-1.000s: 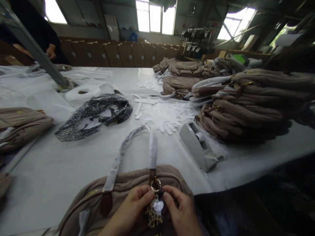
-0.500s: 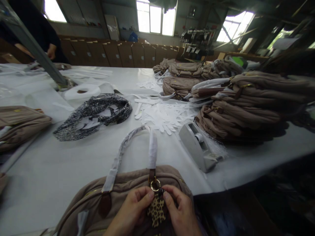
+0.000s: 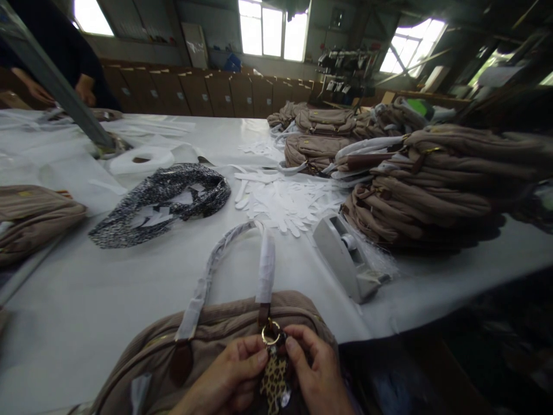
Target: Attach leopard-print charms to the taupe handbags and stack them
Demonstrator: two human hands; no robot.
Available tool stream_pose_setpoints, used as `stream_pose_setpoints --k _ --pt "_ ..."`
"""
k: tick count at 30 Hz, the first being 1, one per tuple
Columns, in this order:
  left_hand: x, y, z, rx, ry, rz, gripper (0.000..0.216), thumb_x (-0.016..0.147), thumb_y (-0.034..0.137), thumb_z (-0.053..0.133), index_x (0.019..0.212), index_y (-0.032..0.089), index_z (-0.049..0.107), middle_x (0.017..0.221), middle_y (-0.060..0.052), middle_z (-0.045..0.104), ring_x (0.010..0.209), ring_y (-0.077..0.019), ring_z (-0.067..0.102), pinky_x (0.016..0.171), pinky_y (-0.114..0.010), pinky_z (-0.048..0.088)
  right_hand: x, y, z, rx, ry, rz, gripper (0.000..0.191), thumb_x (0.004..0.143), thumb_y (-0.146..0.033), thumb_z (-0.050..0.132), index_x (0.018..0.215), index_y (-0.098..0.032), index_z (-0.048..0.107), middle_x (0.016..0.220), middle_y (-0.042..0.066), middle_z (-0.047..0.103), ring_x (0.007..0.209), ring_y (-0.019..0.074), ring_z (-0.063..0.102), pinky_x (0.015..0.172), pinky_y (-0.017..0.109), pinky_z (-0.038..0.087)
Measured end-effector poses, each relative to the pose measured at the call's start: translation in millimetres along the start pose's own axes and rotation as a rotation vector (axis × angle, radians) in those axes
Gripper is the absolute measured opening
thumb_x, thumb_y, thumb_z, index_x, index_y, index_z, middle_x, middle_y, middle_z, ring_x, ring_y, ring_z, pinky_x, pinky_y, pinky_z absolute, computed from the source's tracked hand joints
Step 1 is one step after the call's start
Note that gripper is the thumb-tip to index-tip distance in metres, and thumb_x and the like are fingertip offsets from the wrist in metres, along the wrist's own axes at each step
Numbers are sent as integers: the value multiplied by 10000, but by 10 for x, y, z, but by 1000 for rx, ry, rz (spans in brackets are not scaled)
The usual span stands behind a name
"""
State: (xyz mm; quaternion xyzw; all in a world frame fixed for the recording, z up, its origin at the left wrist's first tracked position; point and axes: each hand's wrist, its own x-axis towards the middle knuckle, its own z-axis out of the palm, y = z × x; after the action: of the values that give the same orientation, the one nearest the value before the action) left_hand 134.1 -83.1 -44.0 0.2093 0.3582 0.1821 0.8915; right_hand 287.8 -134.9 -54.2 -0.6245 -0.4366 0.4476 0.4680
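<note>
A beige corduroy handbag lies at the table's near edge, its handle wrapped in white paper. A gold ring joins the handle strap to the bag. A leopard-print tag hangs below the ring. My left hand and my right hand both pinch the top of this tag just under the ring, fingers closed on it.
A grey tape dispenser stands right of the bag. Stacked beige bags fill the right side. White paper strips and a speckled black-and-white cloth lie mid-table on the white table. Another person stands far left.
The leopard tag has turned in my fingers; its white patch no longer faces up. My hands and the ring sit slightly lower in view.
</note>
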Motion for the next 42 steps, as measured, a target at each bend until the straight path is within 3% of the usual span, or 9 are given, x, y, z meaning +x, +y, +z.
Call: stream_pose_setpoints --k 4,8,11,14,17,23,31,35,42 --pt "35 -61 22 -1 9 104 294 593 337 823 757 129 697 601 -4 563 529 -71 495 620 -191 434 4 -21 -83 -64 -58 -75 274 869 -361 514 1042 -176 617 888 80 699 843 200 662 766 267 528" --pt "34 -32 35 39 -83 130 269 629 324 802 778 127 696 646 -19 584 639 -116 540 739 -249 439 29 -55 -147 -233 -134 -331 185 877 -197 469 966 -211 631 904 49 672 860 168 636 779 248 508" --pt "19 18 -8 93 -100 93 275 646 332 787 777 117 676 612 11 531 512 -61 440 610 -200 421 53 -45 -129 -318 -132 -448 214 857 -119 466 972 -208 622 905 45 648 852 154 627 767 240 512" --pt "6 62 -97 152 -97 14 266 688 341 745 781 116 636 528 66 412 381 -13 211 371 -152 204 77 -16 -99 -414 -86 -551 234 851 -90 471 1006 -193 613 914 66 635 846 160 627 748 252 528" --pt "6 85 -191 129 -136 -67 252 686 318 737 730 123 584 473 106 288 364 -12 114 348 -173 71 111 -13 -107 -546 -14 -754 244 847 -80 495 1013 -194 633 896 87 644 811 171 634 685 260 542" --pt "39 84 -247 67 -177 -111 320 636 320 758 580 132 505 427 97 303 337 -7 165 361 -196 70 204 -35 -181 -625 -47 -1076 299 845 -84 497 1114 -162 600 881 118 702 792 201 665 661 306 552" --pt "53 120 -221 115 -214 -106 322 673 333 747 605 151 490 429 116 261 337 -7 114 350 -200 43 221 -10 -164 -485 -124 -896 317 825 -37 467 1089 -172 578 962 100 682 879 183 642 763 318 551" --pt "81 119 -229 191 -227 -39 327 693 333 732 576 149 488 444 104 279 355 -13 130 364 -208 63 242 -19 -196 -559 -181 -944 318 830 -87 510 1123 -187 584 1020 105 658 905 188 623 755 321 543" --pt "51 143 -233 247 -146 7 213 726 297 692 664 108 614 450 89 323 380 -27 182 383 -212 109 289 25 -160 -556 -109 -978 266 829 -49 510 1010 -186 648 820 75 672 728 167 613 622 281 516"
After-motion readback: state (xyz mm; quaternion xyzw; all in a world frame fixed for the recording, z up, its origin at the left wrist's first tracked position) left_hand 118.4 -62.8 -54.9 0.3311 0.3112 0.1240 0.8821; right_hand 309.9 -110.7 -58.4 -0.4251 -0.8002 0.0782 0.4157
